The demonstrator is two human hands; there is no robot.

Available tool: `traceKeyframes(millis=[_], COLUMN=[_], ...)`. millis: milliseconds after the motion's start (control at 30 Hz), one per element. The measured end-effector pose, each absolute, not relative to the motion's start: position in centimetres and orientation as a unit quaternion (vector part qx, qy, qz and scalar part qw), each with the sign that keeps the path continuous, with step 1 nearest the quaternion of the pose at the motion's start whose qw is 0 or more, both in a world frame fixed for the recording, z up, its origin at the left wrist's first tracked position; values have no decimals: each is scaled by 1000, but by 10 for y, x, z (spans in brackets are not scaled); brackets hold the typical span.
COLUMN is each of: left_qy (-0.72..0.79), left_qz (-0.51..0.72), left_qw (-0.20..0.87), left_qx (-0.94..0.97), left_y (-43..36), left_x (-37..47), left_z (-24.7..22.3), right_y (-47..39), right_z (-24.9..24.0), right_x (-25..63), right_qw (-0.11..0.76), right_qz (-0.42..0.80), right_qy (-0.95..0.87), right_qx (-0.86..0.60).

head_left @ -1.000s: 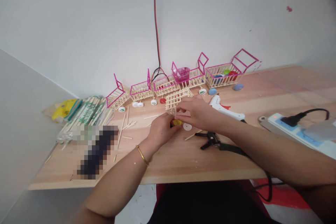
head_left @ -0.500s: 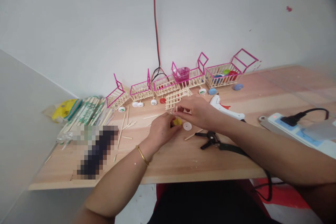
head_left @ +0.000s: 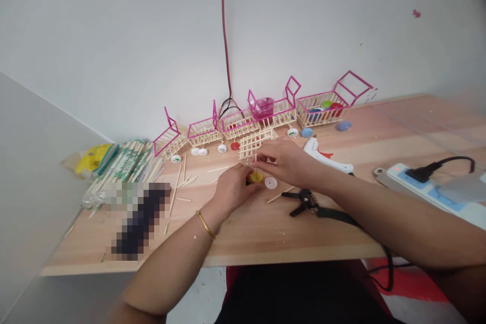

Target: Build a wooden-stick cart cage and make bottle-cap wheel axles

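Near the middle of the table, my right hand (head_left: 279, 159) pinches a short wooden stick (head_left: 255, 160) that stands upright over a yellow cap (head_left: 257, 176). My left hand (head_left: 235, 185) is beside the cap, its fingers closed at the cap's left edge; my fingertips partly hide the cap. A white disc (head_left: 271, 183) lies just right of the yellow cap. Behind my hands is a lattice of sticks (head_left: 252, 143), with a red cap (head_left: 235, 146) at its left.
Stick carts with magenta rims (head_left: 205, 129) line the wall. A white glue gun (head_left: 326, 159), black clamp (head_left: 304, 202) and power strip (head_left: 436, 187) are on the right. Bagged chopsticks (head_left: 123, 164), loose sticks (head_left: 175, 190) and a blurred dark object (head_left: 142, 220) lie left.
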State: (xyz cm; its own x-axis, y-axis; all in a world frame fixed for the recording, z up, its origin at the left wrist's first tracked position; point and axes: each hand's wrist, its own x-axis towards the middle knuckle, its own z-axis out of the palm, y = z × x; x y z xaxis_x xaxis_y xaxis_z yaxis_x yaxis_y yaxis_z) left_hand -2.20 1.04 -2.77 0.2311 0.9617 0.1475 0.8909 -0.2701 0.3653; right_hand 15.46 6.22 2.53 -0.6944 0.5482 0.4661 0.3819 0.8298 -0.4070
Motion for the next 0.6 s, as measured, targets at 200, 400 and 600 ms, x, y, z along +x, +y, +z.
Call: traceKeyframes(millis=[200, 400, 600], left_qy=[589, 594, 598], left_qz=[178, 165, 158], left_qw=[103, 96, 99], left_qx=[782, 781, 780], left_y=[11, 11, 10], left_x=[-23, -22, -21], left_z=[-31, -28, -26], right_y=[62, 63, 64], right_z=[26, 26, 25], right_x=[154, 154, 155], right_qw=[293, 288, 291], right_qz=[139, 138, 135], right_qy=[-911, -912, -912], right_qx=[-255, -255, -255])
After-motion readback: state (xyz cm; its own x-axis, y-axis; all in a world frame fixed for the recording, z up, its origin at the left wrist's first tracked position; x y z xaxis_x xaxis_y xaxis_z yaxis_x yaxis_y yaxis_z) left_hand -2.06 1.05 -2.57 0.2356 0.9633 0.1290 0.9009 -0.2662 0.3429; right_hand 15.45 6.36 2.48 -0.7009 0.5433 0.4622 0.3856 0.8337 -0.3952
